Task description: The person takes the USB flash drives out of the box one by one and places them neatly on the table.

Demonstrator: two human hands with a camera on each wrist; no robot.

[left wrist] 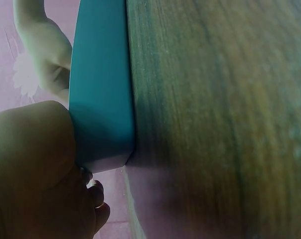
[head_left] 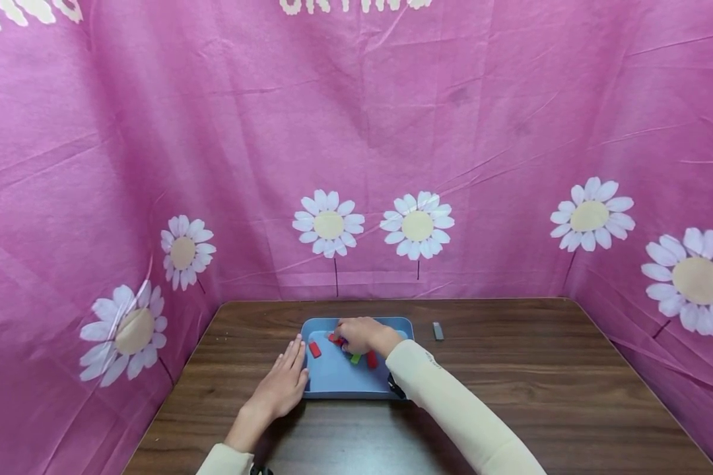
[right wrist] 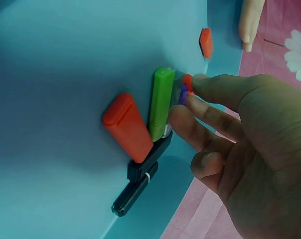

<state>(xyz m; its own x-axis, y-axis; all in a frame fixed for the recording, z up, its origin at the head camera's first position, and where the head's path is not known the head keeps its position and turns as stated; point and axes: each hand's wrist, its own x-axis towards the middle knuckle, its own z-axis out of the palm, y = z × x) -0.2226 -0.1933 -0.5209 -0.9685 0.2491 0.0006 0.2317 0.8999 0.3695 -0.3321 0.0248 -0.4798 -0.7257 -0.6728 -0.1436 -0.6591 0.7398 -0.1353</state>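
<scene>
Blue tray (head_left: 335, 382) holds a green stick (right wrist: 161, 104), black sticks (right wrist: 130, 197) and a red block (right wrist: 127, 127); toward its ten o'clock the right hand (head_left: 361, 334) pinches a small red piece (right wrist: 188, 81); the left hand (head_left: 282, 379), straight-fingered, touches its nine-o'clock wall.

No text can be read in full. In the head view, a row of large pale letters (head_left: 356, 6) stands on the pink cloth backdrop (head_left: 481, 125), its upper part cut off by the top edge. A second group of pale lettering (head_left: 31, 10), likewise cut, stands at the backdrop's upper left. Small dark writing (head_left: 432, 359) on the right sleeve (head_left: 463, 410) is too small to make out.
</scene>
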